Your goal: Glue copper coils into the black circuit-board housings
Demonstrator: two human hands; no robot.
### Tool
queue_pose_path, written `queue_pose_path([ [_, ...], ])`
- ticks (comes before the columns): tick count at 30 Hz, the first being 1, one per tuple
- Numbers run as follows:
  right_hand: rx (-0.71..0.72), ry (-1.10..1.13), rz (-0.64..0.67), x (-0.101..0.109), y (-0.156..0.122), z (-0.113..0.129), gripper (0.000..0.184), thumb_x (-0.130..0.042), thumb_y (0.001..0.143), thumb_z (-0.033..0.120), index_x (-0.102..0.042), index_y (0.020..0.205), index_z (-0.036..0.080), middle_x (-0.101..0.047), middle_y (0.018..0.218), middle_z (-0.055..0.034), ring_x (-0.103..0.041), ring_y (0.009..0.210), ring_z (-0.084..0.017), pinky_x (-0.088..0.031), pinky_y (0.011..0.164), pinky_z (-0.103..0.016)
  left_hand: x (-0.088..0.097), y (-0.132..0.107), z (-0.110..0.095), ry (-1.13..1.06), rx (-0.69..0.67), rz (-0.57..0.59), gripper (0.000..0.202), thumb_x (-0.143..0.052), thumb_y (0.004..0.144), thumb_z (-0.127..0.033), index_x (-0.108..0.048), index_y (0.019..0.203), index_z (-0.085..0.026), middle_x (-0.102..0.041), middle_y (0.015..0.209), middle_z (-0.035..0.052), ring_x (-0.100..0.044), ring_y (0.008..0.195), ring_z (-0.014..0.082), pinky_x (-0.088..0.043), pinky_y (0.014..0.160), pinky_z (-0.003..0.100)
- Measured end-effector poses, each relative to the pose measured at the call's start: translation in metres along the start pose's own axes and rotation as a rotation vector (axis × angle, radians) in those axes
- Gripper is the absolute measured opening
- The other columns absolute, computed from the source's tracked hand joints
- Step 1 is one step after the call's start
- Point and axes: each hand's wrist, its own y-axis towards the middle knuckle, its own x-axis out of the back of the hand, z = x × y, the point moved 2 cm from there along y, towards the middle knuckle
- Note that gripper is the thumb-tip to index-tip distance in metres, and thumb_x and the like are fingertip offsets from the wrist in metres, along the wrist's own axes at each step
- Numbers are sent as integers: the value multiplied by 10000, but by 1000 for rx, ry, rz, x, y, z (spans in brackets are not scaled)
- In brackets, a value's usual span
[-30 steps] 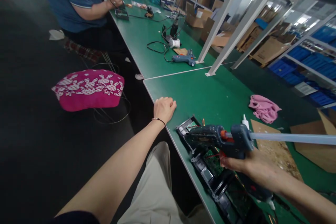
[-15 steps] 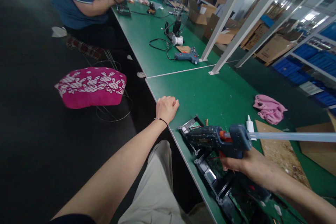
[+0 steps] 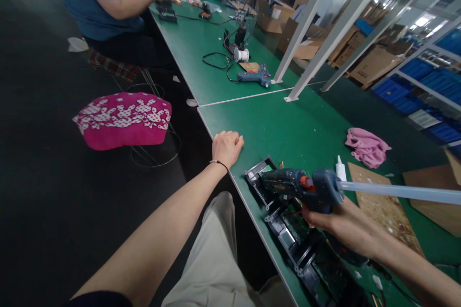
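Note:
My right hand (image 3: 329, 216) is wrapped round the handle of a dark blue hot glue gun (image 3: 284, 181). A long translucent glue stick (image 3: 396, 191) comes out of its back end. The nozzle points left, over an open black plastic housing (image 3: 251, 176) with a circuit board in it; whether the tip touches is hidden. More open housings (image 3: 284, 235) with green boards and wires lie in a row along the table edge, partly under my right hand and the gun. My left hand (image 3: 227, 147) rests on the table edge beside them, fingers curled into a loose fist with nothing showing in it.
A white glue bottle (image 3: 340, 169), a stained board (image 3: 385, 206) and a pink cloth (image 3: 368, 146) lie on the green table (image 3: 259, 124). Farther off are a second glue gun (image 3: 255, 76), a wire spool (image 3: 241, 54), metal posts (image 3: 317, 33) and a seated co-worker (image 3: 86, 0). A pink-covered stool (image 3: 124, 122) stands left.
The glue gun has shifted very slightly relative to the housings, still in my right hand. My left hand stays in place. The co-worker's hands have moved a little. The whole view has shifted slightly.

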Motion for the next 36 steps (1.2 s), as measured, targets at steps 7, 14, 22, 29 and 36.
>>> queue_pose_path([
  [7, -9, 28, 29, -3, -2, -4, 108, -513, 651, 291, -540, 693, 196, -455, 613, 21, -385, 558, -139, -309, 510, -275, 0, 1, 0, 21, 5, 7, 364, -382, 895, -386, -524, 615, -202, -635, 730, 54, -535, 738, 203, -303, 642, 337],
  [14, -123, 183, 51, 9, -21, -14, 234, -585, 672, 356, -621, 828, 186, -649, 815, -44, -570, 750, -211, -446, 681, -330, -3, 2, 0, 28, 3, 10, 370, -364, 892, -392, -521, 618, -200, -630, 728, 53, -537, 748, 207, -309, 661, 332],
  [22, -255, 251, 57, 20, -96, -48, 217, -558, 732, 364, -650, 858, 213, -659, 875, -42, -592, 819, -220, -459, 751, -331, -7, 3, 0, 35, 7, -1, 369, -353, 877, -415, -480, 604, -200, -618, 734, 56, -527, 751, 215, -303, 661, 333],
  [29, -301, 196, 54, -7, -101, -62, 202, -572, 670, 363, -623, 788, 208, -623, 783, -23, -545, 743, -213, -442, 682, -343, -8, 5, 0, 1, 46, -5, 354, -356, 854, -418, -442, 587, -202, -600, 719, 64, -518, 759, 227, -312, 673, 340],
  [36, -215, 114, 64, -13, -97, -69, 150, -544, 718, 328, -595, 780, 202, -593, 747, -4, -523, 701, -192, -423, 626, -320, -9, 6, 1, 17, 44, -13, 350, -372, 849, -418, -456, 584, -206, -584, 700, 60, -507, 738, 215, -316, 671, 335],
])
